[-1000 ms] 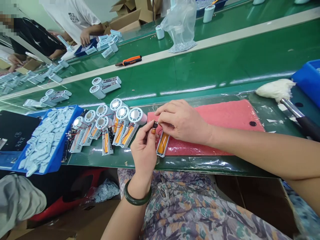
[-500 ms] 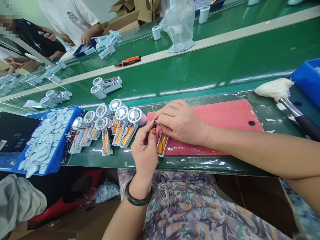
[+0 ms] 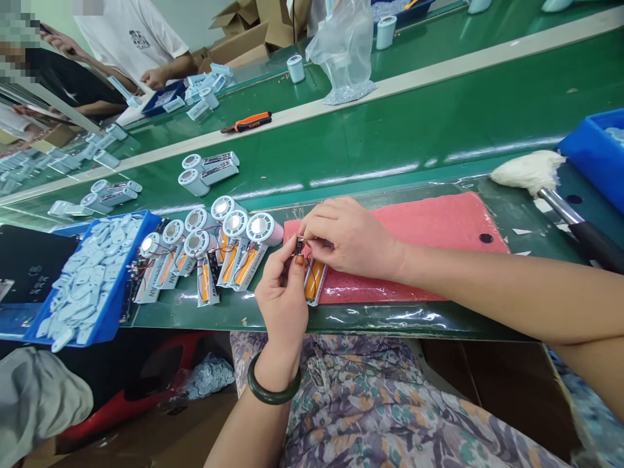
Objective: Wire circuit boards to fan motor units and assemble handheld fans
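My left hand [image 3: 283,299], with a dark green bangle on the wrist, pinches a small black wired part [image 3: 298,247] between thumb and fingers. My right hand [image 3: 351,238] is closed over the same part from the right, fingertips meeting the left hand's. Thin red and black wires run down from it to a white casing with an orange battery [image 3: 314,281] lying on the left end of a pink foam pad [image 3: 439,227]. Just left of my hands, several open fan units [image 3: 234,247] with round silver tops lie in a cluster.
A blue tray of pale blue plastic parts [image 3: 88,279] sits at the left. More fan units [image 3: 207,170] lie on the green belt. A white cloth and a metal-handled tool [image 3: 560,195] lie at right by a blue bin [image 3: 597,156]. Other people work at far left.
Both hands stay together on the small part with only slight finger shifts. The view has drifted a little. The people at far left have moved their hands.
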Available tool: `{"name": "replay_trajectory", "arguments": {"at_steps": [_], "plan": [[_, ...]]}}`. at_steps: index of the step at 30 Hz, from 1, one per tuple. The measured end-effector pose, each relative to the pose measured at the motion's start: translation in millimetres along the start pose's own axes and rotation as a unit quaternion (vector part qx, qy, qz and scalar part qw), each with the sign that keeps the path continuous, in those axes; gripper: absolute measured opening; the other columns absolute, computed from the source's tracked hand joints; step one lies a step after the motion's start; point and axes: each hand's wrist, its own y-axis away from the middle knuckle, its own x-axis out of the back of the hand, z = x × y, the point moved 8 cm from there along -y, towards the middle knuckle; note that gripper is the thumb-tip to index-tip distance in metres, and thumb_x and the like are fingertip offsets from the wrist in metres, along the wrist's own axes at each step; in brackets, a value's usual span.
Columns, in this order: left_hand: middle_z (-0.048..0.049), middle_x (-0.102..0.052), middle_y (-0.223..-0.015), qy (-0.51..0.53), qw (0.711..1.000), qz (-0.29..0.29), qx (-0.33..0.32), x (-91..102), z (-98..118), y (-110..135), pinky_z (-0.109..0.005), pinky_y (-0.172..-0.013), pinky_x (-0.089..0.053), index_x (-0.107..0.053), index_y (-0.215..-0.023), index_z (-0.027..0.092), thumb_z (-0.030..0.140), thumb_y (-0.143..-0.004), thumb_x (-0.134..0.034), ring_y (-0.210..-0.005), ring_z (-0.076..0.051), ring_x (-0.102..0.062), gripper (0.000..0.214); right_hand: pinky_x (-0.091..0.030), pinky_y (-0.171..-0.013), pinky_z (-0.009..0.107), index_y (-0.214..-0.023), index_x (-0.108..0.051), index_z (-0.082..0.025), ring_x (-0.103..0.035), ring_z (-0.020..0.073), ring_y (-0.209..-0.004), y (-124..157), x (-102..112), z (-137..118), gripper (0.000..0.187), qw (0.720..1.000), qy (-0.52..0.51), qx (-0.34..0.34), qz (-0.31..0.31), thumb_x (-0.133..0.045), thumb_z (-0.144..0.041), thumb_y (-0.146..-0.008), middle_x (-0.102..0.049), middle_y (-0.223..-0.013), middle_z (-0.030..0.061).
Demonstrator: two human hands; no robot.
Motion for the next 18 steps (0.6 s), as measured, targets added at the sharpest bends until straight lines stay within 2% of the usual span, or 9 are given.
{"name": "replay_trajectory", "arguments": {"at_steps": [7, 18], "plan": [[-0.0045, -0.073, -0.129, -0.005, 1.0, 0.007, 0.013, 1.6, -5.4, 1.1, -0.034, -0.106, -0.057, -0.074, -0.125, 0.029, 0.037, -0.095, -0.072, -0.115, -0.019, -0.07, 0.031, -0.037, -0.083, 0.038, -0.094, -0.067, -0.015, -0.061, 0.0242, -0.093, 4.1, 2.0, -6.8, 0.014, 0.996, 0.04, 0.069, 0.049, -0.054, -0.016, -0.101, -0.072, -0.104, 0.0078], [-0.004, -0.074, -0.127, 0.003, 1.0, 0.008, 0.005, 1.4, -4.1, -0.6, -0.033, -0.106, -0.058, -0.075, -0.123, 0.029, 0.036, -0.094, -0.073, -0.114, -0.018, -0.071, 0.03, -0.036, -0.083, 0.037, -0.091, -0.065, -0.016, -0.061, 0.024, -0.095, 1.2, 0.3, -2.0, 0.014, 0.999, 0.01, 0.032, 0.029, -0.053, -0.013, -0.097, -0.071, -0.101, 0.0071]]}}
